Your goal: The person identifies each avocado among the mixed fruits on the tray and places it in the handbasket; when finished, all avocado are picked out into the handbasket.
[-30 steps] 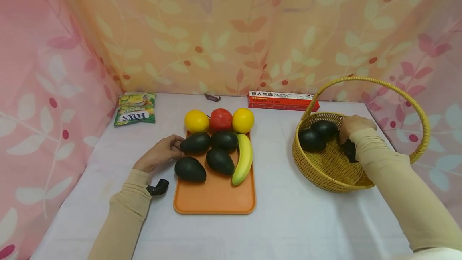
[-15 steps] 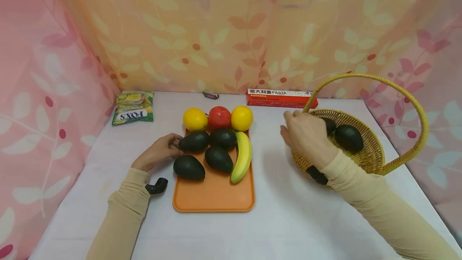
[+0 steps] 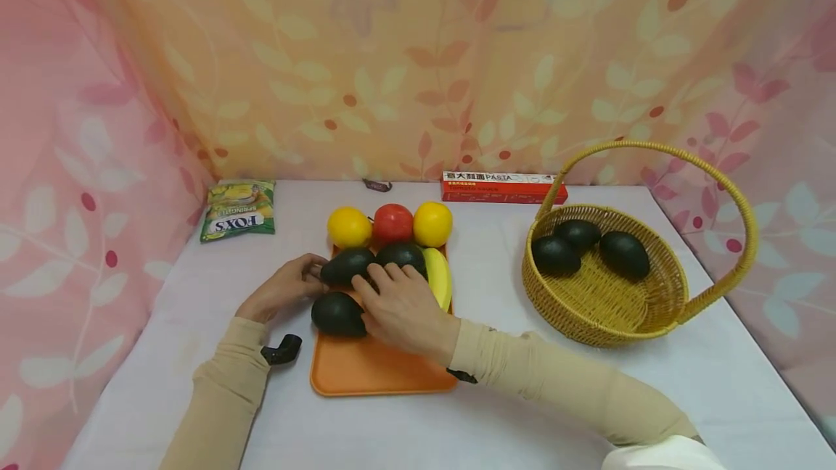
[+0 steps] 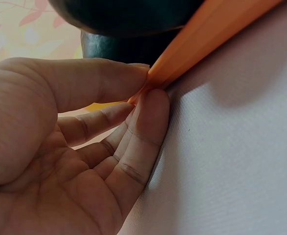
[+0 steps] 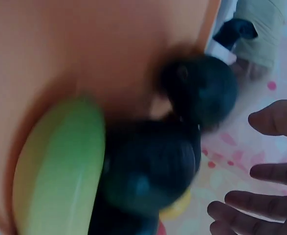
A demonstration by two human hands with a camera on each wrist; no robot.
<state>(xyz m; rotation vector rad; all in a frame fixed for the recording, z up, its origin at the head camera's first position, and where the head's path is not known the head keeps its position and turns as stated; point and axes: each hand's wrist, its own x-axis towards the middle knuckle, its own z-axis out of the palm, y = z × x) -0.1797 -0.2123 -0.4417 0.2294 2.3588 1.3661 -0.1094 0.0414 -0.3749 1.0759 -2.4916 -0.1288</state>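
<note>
In the left wrist view my left hand pinches the corner of the orange tray between thumb and forefinger. On the tray, in the head view, lie several dark green avocados and a yellow banana. My right hand hovers over the tray with its fingers spread above the avocados, hiding one of them. The right wrist view has those fingers apart and holding nothing, beside a blurred avocado and the greenish banana.
Two yellow fruits and a red one sit at the tray's far end. A tall-handled wicker basket with three avocados stands on the right. Behind are a red pasta box, a green packet and a small dark wrapper.
My right hand has let go of an avocado inside the basket, then swung left out of it to the tray. The left hand has stayed at the tray's left edge.
</note>
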